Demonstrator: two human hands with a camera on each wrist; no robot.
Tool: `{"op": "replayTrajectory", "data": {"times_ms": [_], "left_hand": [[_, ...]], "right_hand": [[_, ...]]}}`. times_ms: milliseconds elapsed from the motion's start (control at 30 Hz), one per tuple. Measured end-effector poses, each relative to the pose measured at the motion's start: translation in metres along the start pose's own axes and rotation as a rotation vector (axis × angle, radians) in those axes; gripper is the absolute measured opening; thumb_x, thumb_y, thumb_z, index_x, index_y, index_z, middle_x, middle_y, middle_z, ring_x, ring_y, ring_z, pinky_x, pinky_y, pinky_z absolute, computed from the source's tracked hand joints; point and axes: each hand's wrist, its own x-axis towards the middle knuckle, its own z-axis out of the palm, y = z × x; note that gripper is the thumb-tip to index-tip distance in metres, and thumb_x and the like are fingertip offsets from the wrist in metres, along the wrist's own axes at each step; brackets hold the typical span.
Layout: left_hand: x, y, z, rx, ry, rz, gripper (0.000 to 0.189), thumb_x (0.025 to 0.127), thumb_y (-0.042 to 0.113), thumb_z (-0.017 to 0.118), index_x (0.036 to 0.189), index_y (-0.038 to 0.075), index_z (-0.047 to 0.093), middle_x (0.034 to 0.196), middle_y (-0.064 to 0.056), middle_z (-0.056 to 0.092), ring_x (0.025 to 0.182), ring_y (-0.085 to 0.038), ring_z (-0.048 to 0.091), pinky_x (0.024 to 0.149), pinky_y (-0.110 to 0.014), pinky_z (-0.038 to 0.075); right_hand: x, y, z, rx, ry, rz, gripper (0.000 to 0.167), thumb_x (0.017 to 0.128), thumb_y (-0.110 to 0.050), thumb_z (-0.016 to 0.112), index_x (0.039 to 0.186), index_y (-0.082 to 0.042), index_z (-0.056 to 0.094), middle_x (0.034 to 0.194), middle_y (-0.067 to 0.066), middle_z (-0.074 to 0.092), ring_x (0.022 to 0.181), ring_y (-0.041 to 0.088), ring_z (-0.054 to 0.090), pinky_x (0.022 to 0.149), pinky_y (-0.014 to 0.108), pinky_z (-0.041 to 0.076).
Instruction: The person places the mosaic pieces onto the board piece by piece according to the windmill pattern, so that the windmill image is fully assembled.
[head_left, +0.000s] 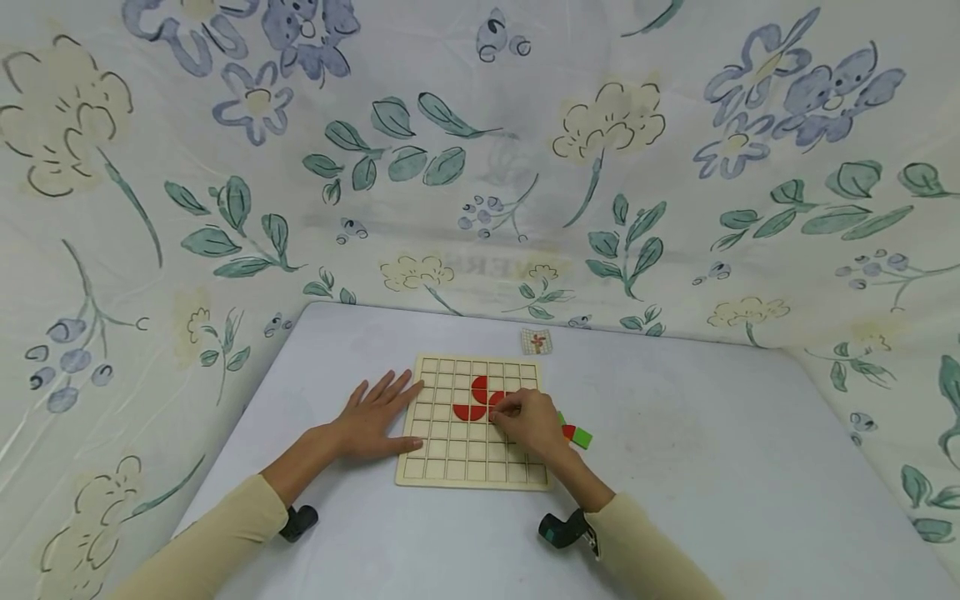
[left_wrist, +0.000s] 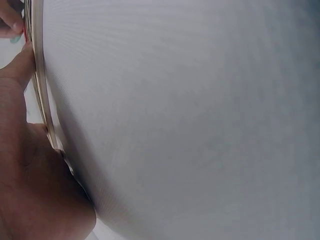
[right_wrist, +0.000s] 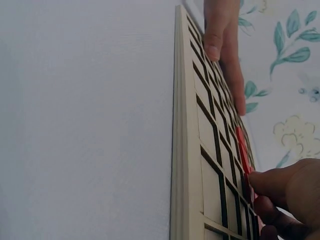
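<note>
A square wooden grid board (head_left: pixel 450 473) lies on the white table. Red quarter-circle tiles (head_left: pixel 470 412) sit in several cells near its middle. My left hand (head_left: pixel 375 423) rests at the board's left edge with fingers spread, thumb and fingertips touching the frame. Over the right half of the board, my right hand (head_left: pixel 531 423) has its fingers curled and pinches a red tile (right_wrist: pixel 250 186) down at the grid, mostly hidden by the fingertips. In the right wrist view, thumb and forefinger meet at that red tile, at the end of a red row.
Loose green and red tiles (head_left: pixel 582 437) lie just right of the board, partly behind the right hand. A small pattern card (head_left: pixel 536 341) with a red figure lies beyond the board's far edge. Flowered cloth (head_left: pixel 480 225) hangs behind the table.
</note>
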Motion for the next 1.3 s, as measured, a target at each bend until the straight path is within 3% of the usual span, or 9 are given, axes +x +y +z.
{"op": "replayTrajectory", "data": {"times_ms": [167,367,567,1133,1300], "left_hand": [[0.001,0.0,0.001,0.005,0.001,0.003,0.097,0.086,0.071,0.054,0.158,0.015,0.022,0.163,-0.011,0.011,0.149,-0.036,0.003,0.112,-0.064,0.002],[0.0,-0.001,0.001,0.0,0.005,0.002,0.097,0.086,0.071,0.055,0.158,0.015,0.023,0.163,-0.012,0.012,0.148,-0.036,0.004,0.112,-0.064,0.002],[-0.002,0.001,-0.001,-0.014,0.01,0.009,0.096,0.086,0.07,0.056,0.158,0.014,0.024,0.163,-0.013,0.013,0.148,-0.037,0.005,0.112,-0.065,0.003],[-0.002,0.002,-0.002,-0.002,0.015,0.026,0.094,0.088,0.066,0.057,0.157,0.012,0.024,0.162,-0.015,0.014,0.148,-0.039,0.007,0.111,-0.066,0.004],[-0.002,0.001,-0.001,-0.004,0.02,0.022,0.094,0.087,0.066,0.057,0.157,0.012,0.025,0.162,-0.015,0.014,0.148,-0.039,0.007,0.111,-0.066,0.004]], "right_hand": [[-0.002,-0.002,-0.005,0.012,0.016,0.007,0.005,0.083,-0.012,0.08,0.079,-0.01,0.078,0.081,-0.003,0.068,0.074,0.011,0.059,0.06,0.027,0.048],[-0.003,0.001,-0.008,-0.069,-0.001,0.069,0.007,0.083,-0.017,0.08,0.081,-0.011,0.077,0.076,-0.006,0.064,0.071,0.01,0.057,0.058,0.026,0.047],[-0.004,0.006,-0.006,-0.093,-0.028,0.055,0.011,0.084,-0.02,0.079,0.078,-0.011,0.076,0.072,-0.007,0.061,0.065,0.007,0.053,0.054,0.024,0.046],[-0.009,0.01,-0.017,-0.105,-0.003,0.046,0.009,0.082,-0.017,0.081,0.078,-0.011,0.075,0.072,-0.008,0.062,0.065,0.008,0.053,0.056,0.025,0.046],[-0.012,0.015,-0.024,-0.085,0.002,0.063,0.008,0.081,-0.013,0.081,0.085,-0.009,0.075,0.068,-0.007,0.059,0.061,0.008,0.051,0.051,0.024,0.041]]}}
